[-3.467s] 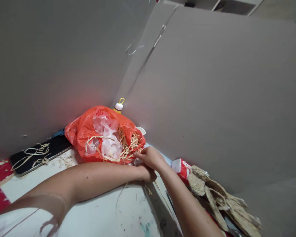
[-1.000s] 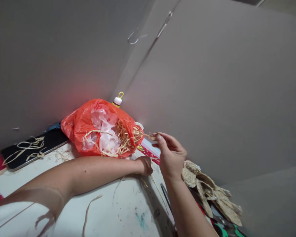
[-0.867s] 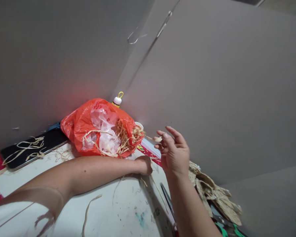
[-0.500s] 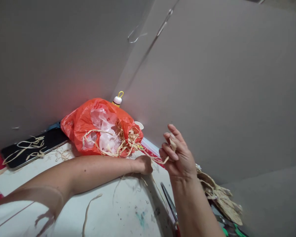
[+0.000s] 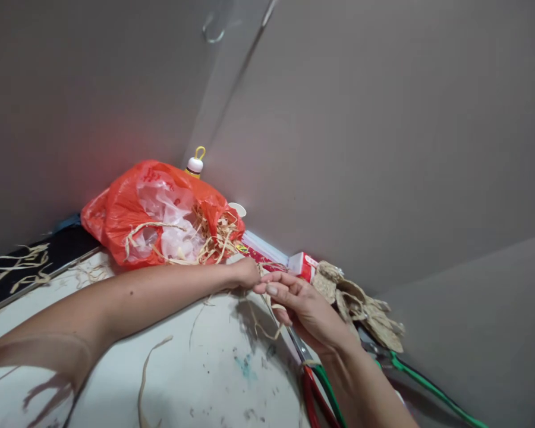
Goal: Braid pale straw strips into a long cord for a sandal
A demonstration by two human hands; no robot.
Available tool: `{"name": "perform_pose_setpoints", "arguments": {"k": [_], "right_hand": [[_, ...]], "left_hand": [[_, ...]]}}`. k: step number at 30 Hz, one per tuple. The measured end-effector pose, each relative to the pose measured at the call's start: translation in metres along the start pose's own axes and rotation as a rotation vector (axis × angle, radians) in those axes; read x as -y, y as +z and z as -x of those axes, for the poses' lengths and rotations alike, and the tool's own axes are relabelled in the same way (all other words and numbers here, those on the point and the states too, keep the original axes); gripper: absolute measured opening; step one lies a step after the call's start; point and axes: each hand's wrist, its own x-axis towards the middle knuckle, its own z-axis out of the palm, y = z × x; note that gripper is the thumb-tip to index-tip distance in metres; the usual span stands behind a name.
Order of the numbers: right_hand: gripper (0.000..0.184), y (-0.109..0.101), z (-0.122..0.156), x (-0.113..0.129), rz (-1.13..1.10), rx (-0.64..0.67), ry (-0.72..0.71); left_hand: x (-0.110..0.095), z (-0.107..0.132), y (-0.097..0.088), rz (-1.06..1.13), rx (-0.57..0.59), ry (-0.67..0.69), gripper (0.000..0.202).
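Now the right hand pinches a strand; if left hand grasps, I cannot tell; bag at their ten o'clock.

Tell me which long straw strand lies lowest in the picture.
The curved strand on the white tabletop, below the left forearm; the others show higher, on the black slab, at the red bag or by the right hand.

This is looking like a small craft corner; whether it is belonging to a home or a workshop is staying unclear. Grey walls are meeting towards eleven o'clock. Paint-like spots are dotting the white tabletop near six. A red plastic bag is holding straw-coloured strips at nine, red-handled scissors are lying towards five, and woven pieces are resting at four.
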Motion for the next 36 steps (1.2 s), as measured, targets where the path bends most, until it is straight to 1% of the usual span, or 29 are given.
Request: {"name": "perform_pose_setpoints", "arguments": {"k": [2,4,8,11,15,17,19,21,23,26,30,33,36], "right_hand": [[0.022,-0.008,0.006,-0.015,-0.008,-0.038,0.040],[0.022,-0.015,0.012,-0.029,-0.021,-0.077,0.052],[0.023,-0.020,0.021,-0.046,-0.039,-0.121,0.046],[0.023,-0.014,0.029,-0.052,-0.062,-0.150,0.052],[0.024,-0.003,0.038,-0.052,-0.064,-0.145,0.078],[0.027,-0.003,0.038,-0.052,-0.015,-0.200,0.047],[0.027,-0.010,0.032,-0.053,0.060,-0.347,-0.049],[0.025,-0.022,0.021,-0.054,0.121,-0.508,-0.161],[0.025,-0.034,0.008,-0.053,0.122,-0.580,-0.203],[0.025,-0.041,-0.013,-0.047,0.084,-0.600,-0.193],[0.026,-0.034,-0.035,-0.034,0.056,-0.619,-0.210],[0.028,-0.027,-0.043,-0.029,0.054,-0.622,-0.249],[0.026,-0.028,-0.044,-0.034,0.082,-0.649,-0.299]], "left_hand": [[0.001,-0.002,0.000,-0.054,0.059,-0.049,0.033],[0.002,-0.007,0.001,-0.094,0.093,-0.076,0.033],[0.003,-0.014,0.003,-0.130,0.109,-0.088,0.032],[0.004,-0.015,0.003,-0.133,0.095,-0.087,0.030],[0.002,-0.013,0.003,-0.111,0.074,-0.090,0.028],[0.000,-0.012,0.002,-0.095,0.069,-0.094,0.028],[-0.002,-0.012,0.001,-0.069,0.067,-0.096,0.029],[-0.002,-0.013,-0.001,-0.032,0.069,-0.094,0.027],[-0.002,-0.015,-0.002,0.014,0.071,-0.086,0.024],[-0.001,-0.017,-0.004,0.095,0.067,-0.067,0.017],[-0.001,-0.017,-0.006,0.198,0.055,-0.055,0.018],[-0.003,-0.015,-0.006,0.248,0.052,-0.059,0.024],[-0.005,-0.014,-0.006,0.280,0.053,-0.077,0.028]]}}
